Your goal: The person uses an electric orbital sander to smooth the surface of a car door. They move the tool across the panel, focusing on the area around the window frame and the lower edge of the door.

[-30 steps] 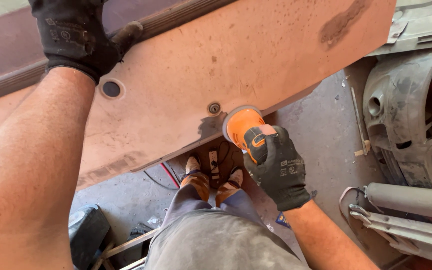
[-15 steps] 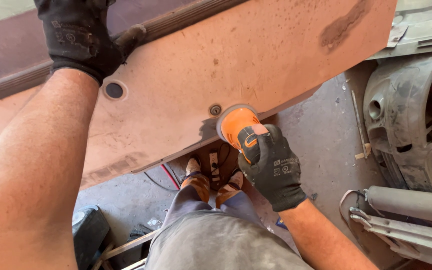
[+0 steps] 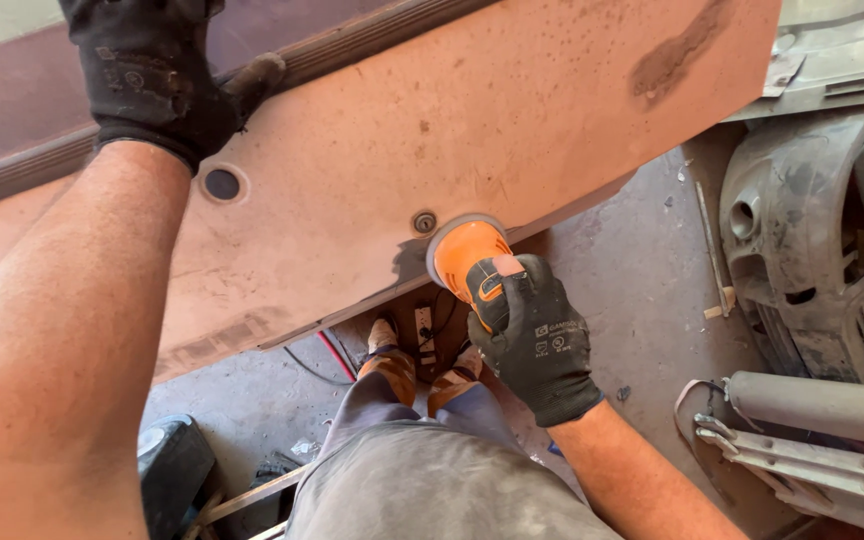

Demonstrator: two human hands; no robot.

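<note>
Black work gloves (image 3: 157, 75) w/ white print, bare forearms, grey shorts (image 3: 432, 485), orange boots (image 3: 389, 365).

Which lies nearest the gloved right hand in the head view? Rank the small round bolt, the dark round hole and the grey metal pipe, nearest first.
1. Small round bolt: on the pinkish sanded body panel, just up-left of the right hand.
2. Grey metal pipe: lower right.
3. Dark round hole: far left on the panel, below the left hand.

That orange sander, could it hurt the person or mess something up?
Maybe. The orange sander works right at the lower edge of the dusty panel, beside a small round fitting, so it might slip off or catch. Only the right hand holds it. The left hand steadies the panel. Cables near the feet could trip.
</note>
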